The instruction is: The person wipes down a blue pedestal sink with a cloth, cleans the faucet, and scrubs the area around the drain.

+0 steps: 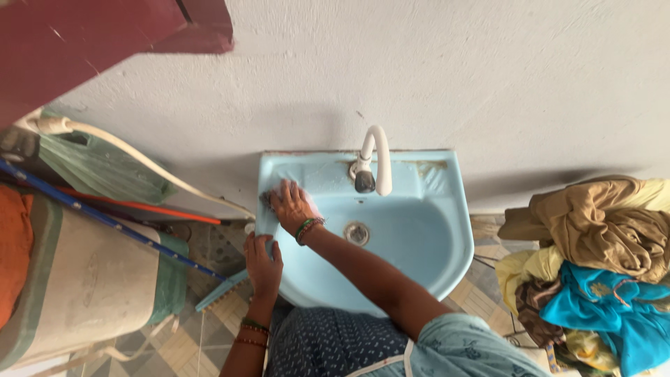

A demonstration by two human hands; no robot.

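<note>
A light blue wall-mounted wash basin (426,244) sits below me, with a white curved tap (375,162) at its back and a metal drain (356,233) in the bowl. My right hand (292,207) reaches across to the basin's back left corner and presses a small scrubbing pad (269,197), mostly hidden under the fingers, against the soapy rim. My left hand (263,265) grips the basin's left edge. Both wrists wear bangles.
A pile of clothes (593,258) in brown, yellow and blue lies to the right. On the left stand a large sack-covered bundle (84,279), a blue-handled broom (112,220), an orange stick and a white hose. The floor is tiled; the wall is white.
</note>
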